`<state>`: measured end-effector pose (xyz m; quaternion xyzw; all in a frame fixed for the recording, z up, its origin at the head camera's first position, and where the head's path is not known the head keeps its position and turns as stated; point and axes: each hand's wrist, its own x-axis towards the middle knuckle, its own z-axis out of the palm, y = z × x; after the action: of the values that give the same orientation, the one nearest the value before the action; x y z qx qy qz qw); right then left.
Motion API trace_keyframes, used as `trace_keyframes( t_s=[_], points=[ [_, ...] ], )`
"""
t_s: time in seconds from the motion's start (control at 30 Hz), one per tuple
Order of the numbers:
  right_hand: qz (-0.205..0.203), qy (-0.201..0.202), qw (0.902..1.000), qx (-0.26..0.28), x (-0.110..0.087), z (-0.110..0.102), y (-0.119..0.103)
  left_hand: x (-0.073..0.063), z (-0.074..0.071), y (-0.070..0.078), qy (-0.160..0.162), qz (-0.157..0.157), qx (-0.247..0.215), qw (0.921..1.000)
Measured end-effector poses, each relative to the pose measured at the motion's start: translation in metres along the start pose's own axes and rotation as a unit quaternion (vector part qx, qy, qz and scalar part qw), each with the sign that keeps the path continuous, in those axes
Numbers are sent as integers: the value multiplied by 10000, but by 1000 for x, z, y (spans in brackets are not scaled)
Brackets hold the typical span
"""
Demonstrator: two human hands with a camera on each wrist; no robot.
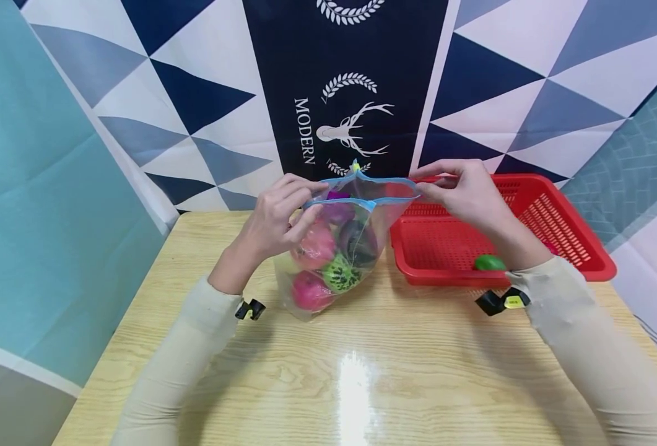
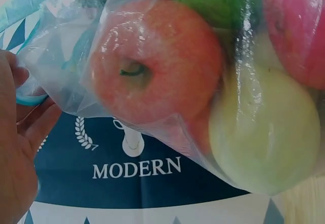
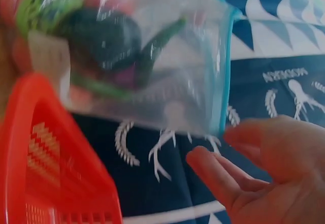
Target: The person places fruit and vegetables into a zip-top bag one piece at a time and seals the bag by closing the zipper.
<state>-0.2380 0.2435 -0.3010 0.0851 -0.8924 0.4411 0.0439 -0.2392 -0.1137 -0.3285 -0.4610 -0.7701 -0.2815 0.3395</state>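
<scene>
A transparent zip bag (image 1: 391,215) with a blue rim bulges with fruit and vegetables, its mouth spread apart. Inside are a red apple (image 2: 167,46), a pale yellow-green round fruit (image 2: 264,137), a bright pink fruit (image 1: 311,291), a green piece with dark markings (image 1: 342,274), a dark oval one (image 3: 101,36) and a slim green one (image 3: 161,42). At the left side of the mouth, my left hand (image 1: 275,214) pinches the rim. My right hand (image 1: 462,189) has its fingertips at the rim's right corner; a gap shows between thumb and fingers in the right wrist view.
A red perforated basket (image 1: 598,272) stands right of the bag, under my right forearm. In it lies a green item (image 1: 490,262), with a pinkish one (image 1: 551,246) partly behind my wrist. A patterned cloth (image 1: 205,93) hangs behind the wooden table (image 1: 283,371).
</scene>
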Motion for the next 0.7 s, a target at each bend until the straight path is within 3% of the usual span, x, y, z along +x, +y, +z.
trace_keyframes(
  t_s=[0.2,0.4,0.57,0.7],
  points=[
    [65,-286,9982,-520,2,-16,15,-6,2,-1,114,-66,101,9999],
    [-219,-577,9909,-1198,7,-27,30,-9,6,-2,120,-83,176,9997],
    [-168,-1435,9715,-1877,14,-38,44,-10,9,-3,114,2,160,9998],
    [12,-2299,9485,-2178,20,-47,56,-10,12,-3,101,64,143,9998]
  ],
)
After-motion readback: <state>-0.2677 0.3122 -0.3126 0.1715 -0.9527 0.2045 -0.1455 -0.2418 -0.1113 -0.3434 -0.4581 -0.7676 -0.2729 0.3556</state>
